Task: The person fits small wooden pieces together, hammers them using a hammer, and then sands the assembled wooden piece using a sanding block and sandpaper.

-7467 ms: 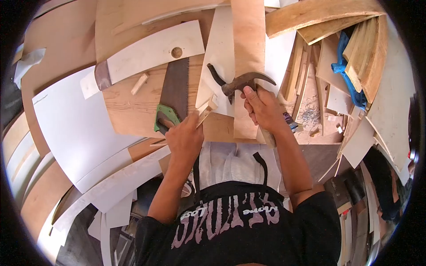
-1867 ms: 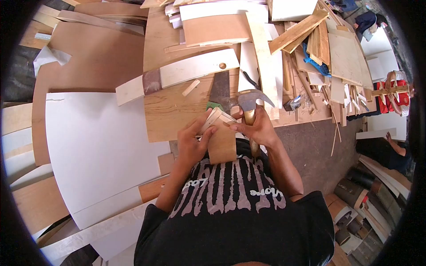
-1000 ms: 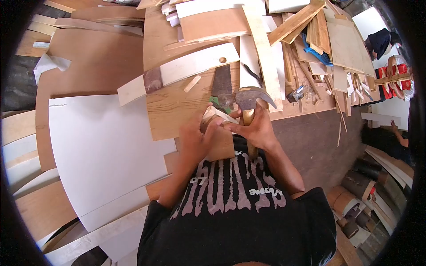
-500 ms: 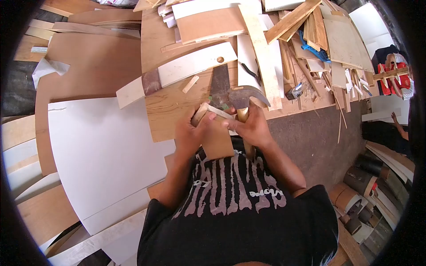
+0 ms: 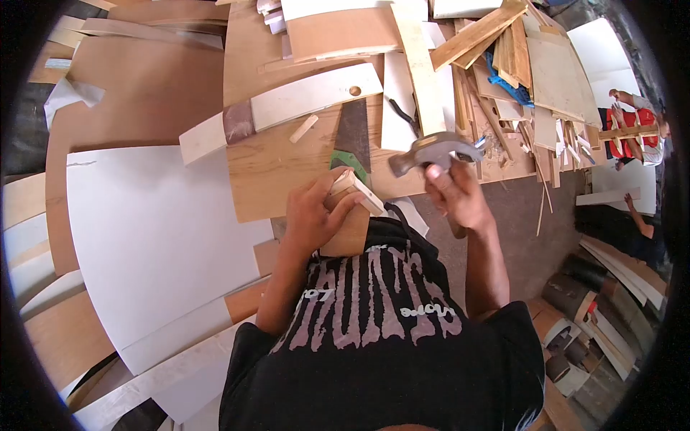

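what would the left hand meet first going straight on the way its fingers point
Likely the green saw handle, just beyond the left hand and its wooden piece; depth is unclear, so both might pass above.

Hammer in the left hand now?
No, the right hand grips the hammer, while the left hand holds a wooden piece.

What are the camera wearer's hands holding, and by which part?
The right hand: a grey metal claw hammer, by its handle, near the head. The left hand: a pale, angled wooden piece, near its corner.
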